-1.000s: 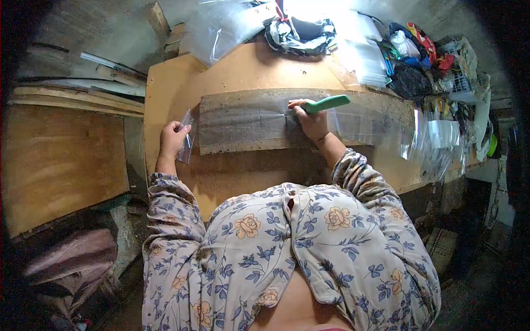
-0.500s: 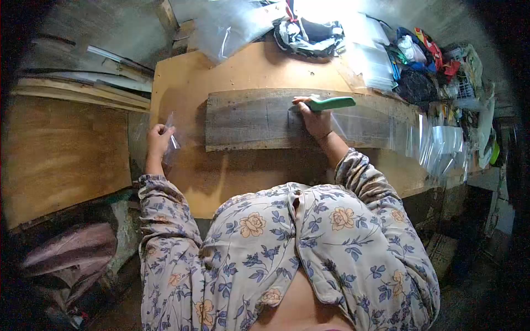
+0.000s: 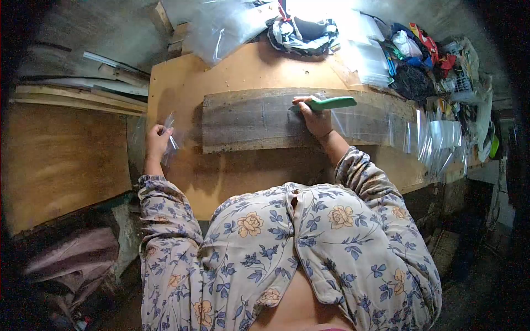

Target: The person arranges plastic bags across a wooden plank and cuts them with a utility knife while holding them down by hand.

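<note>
My left hand (image 3: pixel 157 144) is closed on a crumpled piece of clear plastic film (image 3: pixel 172 140), left of a long grey wooden board (image 3: pixel 237 124). On the board, my right hand (image 3: pixel 317 120) grips a green-handled knife (image 3: pixel 334 102). Its handle points right, and the blade is mostly hidden by the fingers. A clear plastic sheet (image 3: pixel 353 124) lies over the board and stretches to the right from beneath this hand.
The board rests on a plywood table (image 3: pixel 187 187). More clear film (image 3: pixel 441 138) hangs at the table's right end. Behind stand a black-and-white bag (image 3: pixel 303 39), stacked clear sheets (image 3: pixel 371 60), a plastic bag (image 3: pixel 221 30) and a pile of colourful items (image 3: pixel 414 49).
The view has shifted slightly, so the table and board appear a little farther left. Both hands keep nearly the same place and grip.
</note>
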Demonstrator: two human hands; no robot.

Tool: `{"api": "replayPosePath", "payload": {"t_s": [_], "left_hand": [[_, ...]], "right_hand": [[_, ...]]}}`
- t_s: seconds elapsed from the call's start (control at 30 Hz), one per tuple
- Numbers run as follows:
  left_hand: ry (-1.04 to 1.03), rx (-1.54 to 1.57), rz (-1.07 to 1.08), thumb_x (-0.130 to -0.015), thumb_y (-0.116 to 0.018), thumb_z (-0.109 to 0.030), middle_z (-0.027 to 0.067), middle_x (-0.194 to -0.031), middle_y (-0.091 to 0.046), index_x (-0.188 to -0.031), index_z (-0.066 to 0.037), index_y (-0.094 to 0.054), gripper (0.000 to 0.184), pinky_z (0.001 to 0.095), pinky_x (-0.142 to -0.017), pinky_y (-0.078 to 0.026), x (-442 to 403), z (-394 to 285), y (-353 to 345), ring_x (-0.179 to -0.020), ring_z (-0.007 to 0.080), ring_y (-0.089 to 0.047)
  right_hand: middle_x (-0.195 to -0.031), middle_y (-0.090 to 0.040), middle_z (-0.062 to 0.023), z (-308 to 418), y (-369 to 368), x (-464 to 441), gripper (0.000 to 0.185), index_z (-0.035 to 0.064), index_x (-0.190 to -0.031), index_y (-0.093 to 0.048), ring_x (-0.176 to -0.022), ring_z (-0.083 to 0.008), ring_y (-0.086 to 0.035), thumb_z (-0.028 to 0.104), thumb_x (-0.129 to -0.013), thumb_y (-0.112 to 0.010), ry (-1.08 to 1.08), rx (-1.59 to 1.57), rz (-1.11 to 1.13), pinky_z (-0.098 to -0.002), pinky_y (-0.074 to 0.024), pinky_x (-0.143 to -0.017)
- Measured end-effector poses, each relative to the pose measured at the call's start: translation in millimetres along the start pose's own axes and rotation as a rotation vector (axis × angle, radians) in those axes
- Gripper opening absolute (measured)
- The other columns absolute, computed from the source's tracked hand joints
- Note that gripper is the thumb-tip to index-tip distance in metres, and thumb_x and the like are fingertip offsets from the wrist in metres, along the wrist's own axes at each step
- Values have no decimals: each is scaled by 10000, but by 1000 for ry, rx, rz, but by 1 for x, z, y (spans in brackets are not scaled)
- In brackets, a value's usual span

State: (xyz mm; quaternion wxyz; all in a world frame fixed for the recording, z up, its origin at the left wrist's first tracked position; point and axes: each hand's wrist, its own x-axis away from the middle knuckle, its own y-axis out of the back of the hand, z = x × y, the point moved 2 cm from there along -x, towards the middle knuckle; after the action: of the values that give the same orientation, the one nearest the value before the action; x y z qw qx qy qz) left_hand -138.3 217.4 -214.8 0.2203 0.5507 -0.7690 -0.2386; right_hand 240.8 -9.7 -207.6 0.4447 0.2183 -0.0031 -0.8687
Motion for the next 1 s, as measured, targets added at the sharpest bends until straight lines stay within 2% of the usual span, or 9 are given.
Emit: {"api": "replayPosePath", "payload": {"t_s": [0.07,0.2,0.43,0.53,0.63,0.83,0.9,0.93,1.0], "left_hand": [[15,-15,0,-728,-651,-175,-18,-608,-496,-685,-27,-528,197,242,-504,-357,-5,11,1,-550,76,-425],[36,-139,-16,-726,-652,-183,-14,-608,-500,-687,-29,-527,202,249,-510,-365,8,-19,3,-549,85,-435],[21,-146,-13,-722,-651,-191,8,-607,-518,-692,-27,-528,207,269,-512,-379,0,2,3,-537,104,-456],[-50,-129,-34,-721,-648,-197,15,-599,-518,-696,-20,-529,215,276,-506,-380,-4,6,3,-530,111,-458],[-23,-123,-26,-721,-646,-202,16,-597,-520,-708,-15,-537,217,281,-509,-383,-1,2,3,-533,112,-461],[63,-112,-28,-722,-647,-200,14,-602,-517,-715,-21,-539,209,282,-506,-380,2,-9,5,-541,101,-457],[46,-115,-17,-723,-647,-202,11,-605,-517,-714,-18,-544,211,280,-508,-381,3,-10,4,-546,100,-460],[45,-114,-13,-723,-647,-202,11,-605,-517,-714,-18,-544,211,280,-508,-381,2,-7,3,-546,100,-460],[12,-106,-28,-718,-647,-198,35,-607,-541,-725,-11,-554,208,289,-511,-387,-6,2,7,-547,110,-472]], "right_hand": [[-828,-634,-70,1,0,-1,78,42,-778,-611,-775,-152,-590,64,-771,-536,-9,-18,17,-284,-457,-712],[-809,-636,-66,-9,-2,0,84,53,-778,-619,-751,-156,-590,78,-769,-539,-30,-47,48,-280,-459,-695],[-760,-637,-71,-2,-5,0,85,47,-769,-622,-710,-162,-596,80,-751,-547,-36,-84,-1,-283,-463,-674],[-764,-638,-74,4,0,-2,82,42,-754,-621,-710,-165,-598,76,-747,-547,21,36,14,-287,-464,-678],[-762,-638,-80,-3,0,0,81,38,-746,-619,-716,-169,-602,78,-742,-549,-13,-9,-21,-289,-465,-681],[-775,-640,-78,-6,-1,0,86,30,-756,-611,-744,-176,-608,89,-737,-552,-34,-74,47,-292,-466,-691],[-795,-638,-79,-7,-1,0,95,41,-775,-615,-754,-178,-608,102,-741,-550,130,179,74,-292,-466,-686],[-795,-638,-79,-7,-1,2,95,41,-775,-615,-754,-178,-608,102,-741,-550,128,182,72,-292,-466,-686],[-815,-634,-89,-6,-1,1,106,58,-783,-620,-756,-181,-608,126,-752,-545,24,7,40,-294,-464,-678]]}}
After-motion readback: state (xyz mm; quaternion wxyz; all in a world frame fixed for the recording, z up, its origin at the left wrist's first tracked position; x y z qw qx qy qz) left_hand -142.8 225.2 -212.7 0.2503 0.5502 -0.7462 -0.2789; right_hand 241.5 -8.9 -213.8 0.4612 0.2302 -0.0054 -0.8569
